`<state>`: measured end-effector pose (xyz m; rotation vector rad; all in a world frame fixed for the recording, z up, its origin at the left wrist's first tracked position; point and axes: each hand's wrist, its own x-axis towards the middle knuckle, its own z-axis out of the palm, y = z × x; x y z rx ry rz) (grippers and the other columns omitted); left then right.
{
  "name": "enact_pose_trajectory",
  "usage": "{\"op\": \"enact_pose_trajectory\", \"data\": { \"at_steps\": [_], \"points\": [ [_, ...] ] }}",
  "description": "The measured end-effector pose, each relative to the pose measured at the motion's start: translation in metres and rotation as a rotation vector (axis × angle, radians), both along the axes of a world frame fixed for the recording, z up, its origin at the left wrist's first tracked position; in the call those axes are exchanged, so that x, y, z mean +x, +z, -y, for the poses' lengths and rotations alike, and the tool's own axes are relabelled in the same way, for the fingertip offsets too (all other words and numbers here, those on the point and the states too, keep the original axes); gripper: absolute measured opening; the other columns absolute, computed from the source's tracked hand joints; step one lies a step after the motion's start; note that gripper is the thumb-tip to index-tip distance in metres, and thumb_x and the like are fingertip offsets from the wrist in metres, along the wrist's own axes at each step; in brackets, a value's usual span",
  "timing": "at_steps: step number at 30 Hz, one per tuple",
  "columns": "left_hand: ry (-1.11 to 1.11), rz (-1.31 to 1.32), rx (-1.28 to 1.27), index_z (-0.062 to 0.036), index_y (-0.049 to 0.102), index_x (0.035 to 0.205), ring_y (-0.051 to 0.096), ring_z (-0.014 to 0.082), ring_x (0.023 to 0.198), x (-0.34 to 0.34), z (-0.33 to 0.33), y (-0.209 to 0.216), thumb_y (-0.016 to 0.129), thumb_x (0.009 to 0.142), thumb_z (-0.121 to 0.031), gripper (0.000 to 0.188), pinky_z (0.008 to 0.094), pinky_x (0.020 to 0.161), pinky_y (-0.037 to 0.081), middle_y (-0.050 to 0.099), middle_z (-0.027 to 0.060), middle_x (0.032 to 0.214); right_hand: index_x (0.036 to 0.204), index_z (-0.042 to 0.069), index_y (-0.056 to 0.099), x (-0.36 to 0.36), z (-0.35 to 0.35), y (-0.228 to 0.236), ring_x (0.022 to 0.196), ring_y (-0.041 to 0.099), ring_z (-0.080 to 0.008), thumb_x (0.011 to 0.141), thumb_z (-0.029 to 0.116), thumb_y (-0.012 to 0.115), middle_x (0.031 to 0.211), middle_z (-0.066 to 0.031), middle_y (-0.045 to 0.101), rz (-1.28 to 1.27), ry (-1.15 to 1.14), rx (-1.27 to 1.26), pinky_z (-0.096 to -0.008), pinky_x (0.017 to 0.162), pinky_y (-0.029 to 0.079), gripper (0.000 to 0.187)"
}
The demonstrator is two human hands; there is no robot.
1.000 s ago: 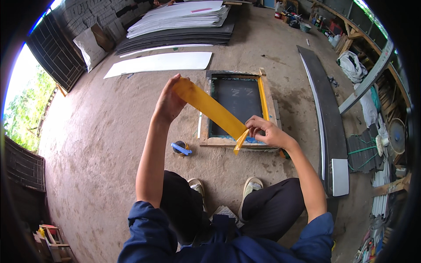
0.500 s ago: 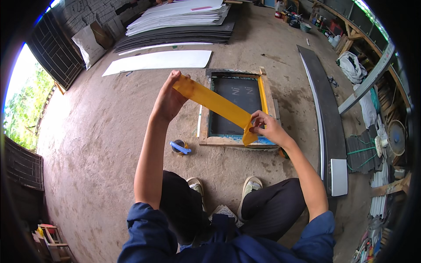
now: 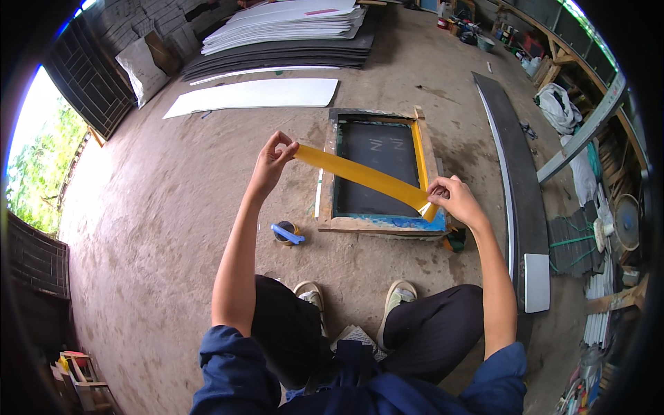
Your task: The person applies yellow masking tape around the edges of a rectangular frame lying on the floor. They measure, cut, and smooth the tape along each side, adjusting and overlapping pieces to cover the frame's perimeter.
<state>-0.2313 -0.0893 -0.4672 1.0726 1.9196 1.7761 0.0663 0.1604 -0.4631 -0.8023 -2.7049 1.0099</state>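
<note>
Stretching a yellow tape strip [image 3: 363,177] taut, the left hand [image 3: 271,160] pinches its far end at ten o'clock of the frame [image 3: 373,225], fingers closed on it, while the right hand [image 3: 453,200] grips the near end at the frame's four o'clock corner. Since a second ago the right hand has moved rightward and down toward that corner, so the strip now spans the dark mesh [image 3: 377,169] diagonally, held above it. That suggests the taping is being lined up along an edge. The strip looks thin, glossy and flat; the frame is rough wood, blue-stained along its near rail. A tape roll [image 3: 285,232] lies on the gritty concrete floor [image 3: 159,228] just beside the frame.
</note>
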Motion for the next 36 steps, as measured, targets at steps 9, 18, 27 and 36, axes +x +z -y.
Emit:
{"op": "enact_pose_trajectory", "data": {
  "at_steps": [9,18,27,36],
  "points": [
    [0.127,-0.179,-0.029,-0.004,0.062,0.092,0.06,0.0059,0.072,0.0,-0.006,-0.017,0.071,0.083,-0.014,0.016,0.0237,0.067,0.052,0.065,0.0018,0.075,0.092,0.004,0.065,0.008,-0.016,-0.01,0.073,0.055,-0.0181,0.08,0.008,0.067,0.078,-0.0079,0.063,-0.204,0.015,0.126,-0.0339,0.075,0.046,0.013],
    [0.18,-0.244,-0.138,-0.0048,0.07,0.093,0.062,0.0074,0.066,0.005,-0.008,-0.022,0.074,0.079,-0.016,0.019,0.0246,0.063,0.052,0.069,0.0036,0.074,0.092,0.005,0.063,0.011,-0.022,-0.014,0.07,0.059,-0.0181,0.078,0.006,0.069,0.075,-0.009,0.064,-0.129,-0.153,-0.02,-0.0323,0.072,0.047,0.015],
    [0.125,-0.151,-0.276,-0.0056,0.067,0.098,0.057,0.0062,0.063,0.006,-0.01,-0.032,0.067,0.085,-0.019,0.019,0.0227,0.06,0.048,0.064,0.0017,0.068,0.084,0.004,0.063,0.017,-0.036,-0.021,0.075,0.059,-0.0207,0.077,0.008,0.07,0.077,-0.0067,0.064,-0.202,-0.045,0.245,-0.0339,0.077,0.045,0.011],
    [0.287,-0.295,-0.177,-0.0066,0.07,0.093,0.055,0.0064,0.057,0.022,-0.018,-0.021,0.069,0.082,-0.017,0.015,0.0232,0.052,0.043,0.067,0.0035,0.068,0.09,0.005,0.063,0.017,-0.041,-0.025,0.071,0.057,-0.0204,0.078,0.009,0.069,0.081,-0.0072,0.064,-0.159,-0.208,-0.069,-0.0354,0.07,0.046,0.014]
  ]
}}
